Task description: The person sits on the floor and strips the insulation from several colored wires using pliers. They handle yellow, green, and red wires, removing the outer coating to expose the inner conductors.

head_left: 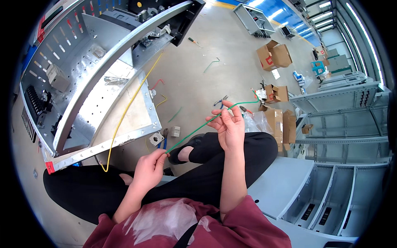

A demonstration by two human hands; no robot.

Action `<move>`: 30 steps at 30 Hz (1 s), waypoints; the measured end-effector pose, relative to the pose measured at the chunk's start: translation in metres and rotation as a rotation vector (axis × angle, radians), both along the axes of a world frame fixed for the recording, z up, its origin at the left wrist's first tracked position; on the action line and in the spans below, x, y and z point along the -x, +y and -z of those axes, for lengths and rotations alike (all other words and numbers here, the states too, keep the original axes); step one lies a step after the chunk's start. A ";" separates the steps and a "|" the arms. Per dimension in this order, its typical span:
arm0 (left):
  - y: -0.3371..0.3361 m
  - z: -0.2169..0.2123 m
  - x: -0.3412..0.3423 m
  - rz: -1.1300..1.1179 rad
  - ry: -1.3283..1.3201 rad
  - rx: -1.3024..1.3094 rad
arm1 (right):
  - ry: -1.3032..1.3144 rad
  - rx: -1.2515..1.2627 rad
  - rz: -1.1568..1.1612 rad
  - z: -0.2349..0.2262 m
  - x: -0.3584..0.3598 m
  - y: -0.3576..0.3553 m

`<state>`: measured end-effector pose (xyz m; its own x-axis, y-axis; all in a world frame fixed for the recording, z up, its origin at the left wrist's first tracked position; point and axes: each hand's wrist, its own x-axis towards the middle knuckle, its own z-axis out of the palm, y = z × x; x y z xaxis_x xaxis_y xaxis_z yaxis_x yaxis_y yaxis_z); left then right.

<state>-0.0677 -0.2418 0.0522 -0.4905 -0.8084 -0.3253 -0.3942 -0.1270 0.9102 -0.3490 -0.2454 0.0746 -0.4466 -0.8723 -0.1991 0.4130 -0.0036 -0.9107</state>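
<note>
A green wire (193, 133) stretches between my two hands over my lap. My left hand (149, 170) is closed, its thumb and fingers pinching the wire's lower left end. Higher and to the right, my right hand (230, 127) holds the same wire between thumb and fingers, palm turned up. From there the wire runs on to the right and bends down at its far end. Left of my hands, a yellow wire (131, 103) hangs in a long curve across the front of a metal cabinet frame (154, 108).
Pliers (221, 101), a screwdriver (194, 42) and green wire scraps (211, 64) lie on the floor. Cardboard boxes (274, 56) stand to the right, with a clear plastic bag (257, 122) near my knee. Grey metal cabinets (285, 175) fill the right side.
</note>
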 end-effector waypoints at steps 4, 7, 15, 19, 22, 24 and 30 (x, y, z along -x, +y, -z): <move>0.004 0.020 0.002 0.006 0.105 0.209 | -0.043 0.027 -0.079 0.001 -0.002 0.006; 0.004 0.026 0.003 0.009 0.248 0.000 | -0.150 0.001 -0.262 0.005 -0.019 0.009; 0.012 0.053 0.015 -0.066 0.239 -0.116 | 0.041 -0.154 -0.453 0.023 -0.056 0.005; 0.010 0.041 0.018 -0.071 0.165 -0.066 | 0.017 -0.134 -0.355 0.022 -0.054 0.006; 0.009 0.030 0.018 -0.067 0.120 -0.075 | 0.049 -0.097 -0.302 0.027 -0.056 0.009; 0.009 0.028 0.017 -0.072 0.106 -0.053 | 0.054 -0.093 -0.276 0.028 -0.057 0.009; 0.011 0.028 0.013 -0.098 0.099 0.019 | -0.045 -0.145 -0.365 0.031 -0.055 0.004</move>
